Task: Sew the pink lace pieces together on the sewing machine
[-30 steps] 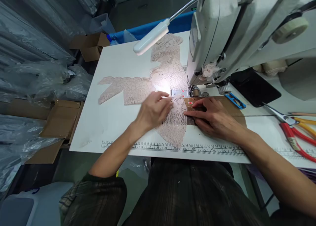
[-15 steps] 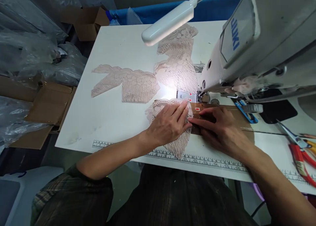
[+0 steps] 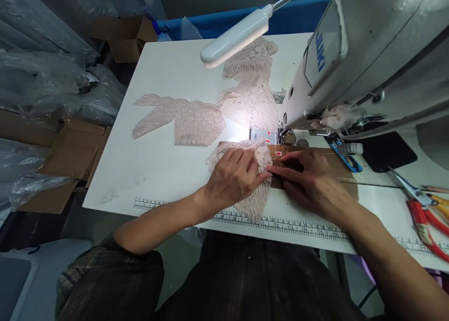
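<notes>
Lace (image 3: 255, 204), pale pink and openwork, tapers to a point.

"JUKI" (image 3: 320, 51) on mach. (image 3: 368, 43), nos. e.g. 12 on ruler (image 3: 305, 229), red arrow (image 3: 278, 153) on board (image 3: 338, 166)

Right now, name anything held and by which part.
The left hand lies over the nearest lace piece, the right hand at its right edge; whether either grips it cannot be told.
</notes>
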`<state>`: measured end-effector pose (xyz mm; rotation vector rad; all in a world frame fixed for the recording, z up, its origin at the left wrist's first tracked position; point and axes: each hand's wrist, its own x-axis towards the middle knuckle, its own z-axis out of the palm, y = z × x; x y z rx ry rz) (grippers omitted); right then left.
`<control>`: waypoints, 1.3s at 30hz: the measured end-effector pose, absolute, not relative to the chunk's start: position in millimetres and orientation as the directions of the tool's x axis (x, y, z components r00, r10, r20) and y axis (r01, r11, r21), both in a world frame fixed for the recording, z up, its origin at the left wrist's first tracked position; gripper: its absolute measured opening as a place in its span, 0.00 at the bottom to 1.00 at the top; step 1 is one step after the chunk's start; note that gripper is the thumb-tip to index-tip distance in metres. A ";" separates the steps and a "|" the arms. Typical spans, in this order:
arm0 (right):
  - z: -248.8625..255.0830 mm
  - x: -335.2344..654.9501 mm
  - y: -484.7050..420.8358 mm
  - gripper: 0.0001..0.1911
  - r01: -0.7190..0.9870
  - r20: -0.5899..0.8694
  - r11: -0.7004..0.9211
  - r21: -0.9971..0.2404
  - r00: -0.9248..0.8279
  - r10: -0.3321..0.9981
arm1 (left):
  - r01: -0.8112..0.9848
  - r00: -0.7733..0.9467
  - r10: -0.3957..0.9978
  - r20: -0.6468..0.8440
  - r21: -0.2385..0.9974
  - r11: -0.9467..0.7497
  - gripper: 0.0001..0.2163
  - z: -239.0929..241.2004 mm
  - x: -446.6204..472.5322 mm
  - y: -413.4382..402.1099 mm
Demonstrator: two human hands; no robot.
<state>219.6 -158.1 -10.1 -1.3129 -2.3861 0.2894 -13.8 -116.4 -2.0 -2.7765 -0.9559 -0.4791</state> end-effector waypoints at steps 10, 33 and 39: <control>-8.4 219.5 -156.3 0.16 0.756 0.257 0.555 -0.347 -0.492 0.832 | 0.589 0.752 0.542 0.375 -0.012 -0.808 0.32 -15.5 -3.5 -119.8; -13.0 214.3 -157.3 0.19 0.784 0.269 0.508 -0.357 -0.434 0.860 | 0.533 0.845 0.521 0.119 -0.114 -0.839 0.21 4.9 -14.7 -89.9; -13.9 212.7 -157.1 0.19 0.801 0.268 0.507 -0.319 -0.437 0.859 | 0.462 0.884 0.466 0.024 -0.181 -0.868 0.23 4.5 -14.9 -86.4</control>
